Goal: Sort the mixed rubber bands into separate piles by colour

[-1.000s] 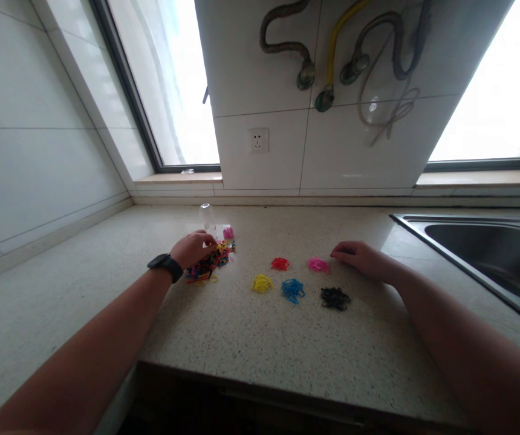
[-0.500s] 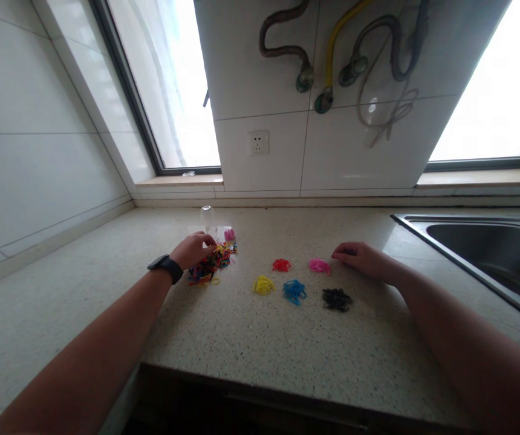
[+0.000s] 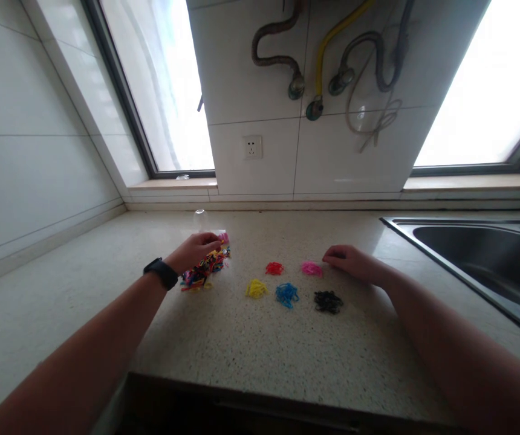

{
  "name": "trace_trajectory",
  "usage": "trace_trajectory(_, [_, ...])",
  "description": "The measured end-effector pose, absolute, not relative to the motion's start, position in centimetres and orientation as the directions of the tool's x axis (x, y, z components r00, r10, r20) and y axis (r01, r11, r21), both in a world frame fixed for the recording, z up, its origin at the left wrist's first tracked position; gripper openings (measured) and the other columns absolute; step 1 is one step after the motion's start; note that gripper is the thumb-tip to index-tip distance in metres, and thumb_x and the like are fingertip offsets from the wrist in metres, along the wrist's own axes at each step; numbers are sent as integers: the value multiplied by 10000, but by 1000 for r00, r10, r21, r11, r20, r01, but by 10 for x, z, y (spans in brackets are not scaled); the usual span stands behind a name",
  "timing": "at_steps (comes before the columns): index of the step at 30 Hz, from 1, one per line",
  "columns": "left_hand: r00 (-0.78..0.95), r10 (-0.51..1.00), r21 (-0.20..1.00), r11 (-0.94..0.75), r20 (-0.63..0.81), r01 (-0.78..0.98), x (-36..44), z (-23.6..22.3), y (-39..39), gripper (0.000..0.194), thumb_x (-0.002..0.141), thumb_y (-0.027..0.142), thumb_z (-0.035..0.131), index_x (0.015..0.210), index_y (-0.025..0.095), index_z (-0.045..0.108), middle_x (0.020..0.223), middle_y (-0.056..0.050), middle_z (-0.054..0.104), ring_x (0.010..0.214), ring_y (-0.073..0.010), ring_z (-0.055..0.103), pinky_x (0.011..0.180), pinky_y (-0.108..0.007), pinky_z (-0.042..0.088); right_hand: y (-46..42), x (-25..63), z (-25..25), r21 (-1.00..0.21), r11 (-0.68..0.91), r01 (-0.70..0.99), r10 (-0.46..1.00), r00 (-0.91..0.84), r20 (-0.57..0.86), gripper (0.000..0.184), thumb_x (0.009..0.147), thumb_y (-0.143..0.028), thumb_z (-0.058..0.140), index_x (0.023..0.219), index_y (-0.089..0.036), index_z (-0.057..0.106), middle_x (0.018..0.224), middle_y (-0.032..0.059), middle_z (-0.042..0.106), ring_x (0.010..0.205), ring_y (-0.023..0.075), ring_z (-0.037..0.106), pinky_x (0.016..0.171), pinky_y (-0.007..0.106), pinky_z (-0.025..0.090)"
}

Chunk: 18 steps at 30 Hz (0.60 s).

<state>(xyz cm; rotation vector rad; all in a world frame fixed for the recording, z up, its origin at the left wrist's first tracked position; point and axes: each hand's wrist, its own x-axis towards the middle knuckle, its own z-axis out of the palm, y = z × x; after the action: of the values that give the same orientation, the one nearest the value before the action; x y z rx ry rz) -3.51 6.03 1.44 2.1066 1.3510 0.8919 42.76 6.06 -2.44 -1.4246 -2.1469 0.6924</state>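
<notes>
My left hand [image 3: 199, 248], with a black watch on its wrist, is over the far part of a mixed pile of small colored rubber bands [image 3: 205, 269]. Its thumb and fingers are pinched together; whatever they hold is too small to make out. My right hand [image 3: 348, 261] rests on the counter just right of a pink pile of bands [image 3: 311, 269], its fingers curled together and no band visible in them. Between the hands lie a red pile [image 3: 274, 267], a yellow pile [image 3: 256, 289], a blue pile [image 3: 286, 295] and a black pile [image 3: 328, 301].
A clear plastic container [image 3: 200, 219] and a small pink object [image 3: 223, 236] stand behind the mixed pile. A steel sink [image 3: 398, 226] is set into the speckled counter [image 3: 242, 344] at the right. Hoses and a socket [image 3: 253, 147] are on the tiled wall.
The view has shifted slightly to the right. My left hand has moved a little across the mixed pile toward its far right end. My right hand stays beside the pink pile.
</notes>
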Motion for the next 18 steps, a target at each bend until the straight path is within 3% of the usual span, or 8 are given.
trace_trajectory(8, [422,891,794,-377,169,477,26,17,25,374,922,478,542,1072,170,692,939,-68,731,539,-84,478,480,-215,366,50,410,-15,-680,396,617,918,-286,275,336,868,-475,556,883,-163,679,678,12,594,624,145,506,603,286,400])
trace_trajectory(15, [560,808,793,-459,184,401,60,10,-1,284,937,417,556,1007,193,715,938,-51,743,844,-163,652,772,-280,497,16,367,7,-670,516,534,855,-363,369,301,897,-448,550,896,-171,669,667,-4,560,599,122,454,557,257,358])
trace_trajectory(18, [581,789,698,-531,200,481,58,11,-3,276,932,411,558,1017,210,726,917,-51,739,819,-179,656,737,-296,494,4,352,12,-648,551,526,826,-453,335,276,909,-421,544,897,-174,667,661,-10,555,590,111,446,550,244,347])
